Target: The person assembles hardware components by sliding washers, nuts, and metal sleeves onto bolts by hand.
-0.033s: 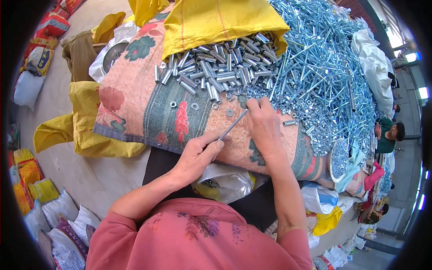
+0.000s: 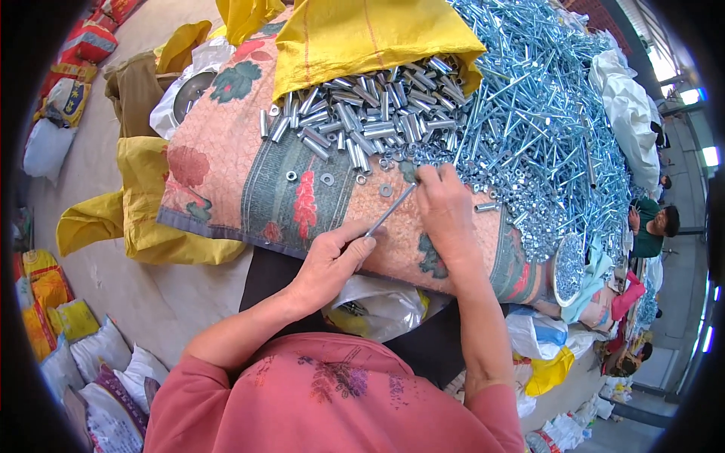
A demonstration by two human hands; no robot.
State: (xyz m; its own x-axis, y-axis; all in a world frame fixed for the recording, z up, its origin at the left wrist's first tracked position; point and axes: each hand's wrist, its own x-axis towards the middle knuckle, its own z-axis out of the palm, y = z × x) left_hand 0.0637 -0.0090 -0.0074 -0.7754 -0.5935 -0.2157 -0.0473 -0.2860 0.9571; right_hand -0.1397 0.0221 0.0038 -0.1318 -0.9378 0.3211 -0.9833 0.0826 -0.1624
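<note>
A slim silvery long bolt (image 2: 393, 208) slants across the space between my hands, above the flowered cloth (image 2: 332, 204). My left hand (image 2: 336, 253) is closed around its lower end. The fingers of my right hand (image 2: 442, 196) pinch its upper end, and whatever else they may hold there is hidden. Just beyond my right hand spreads a heap of small nuts (image 2: 521, 196). A few loose washers (image 2: 386, 190) and a nut (image 2: 291, 176) lie on the cloth ahead of my left hand. Metal sleeves (image 2: 370, 113) spill from a yellow woven sack (image 2: 377, 38) at the far side.
A large pile of long bolts (image 2: 536, 98) covers the far right. Near the right edge stands a white bowl (image 2: 568, 272) of small metal parts. A metal basin (image 2: 189, 94) sits at far left. Filled sacks (image 2: 106, 351) lie on the floor; another person (image 2: 649, 226) is at right.
</note>
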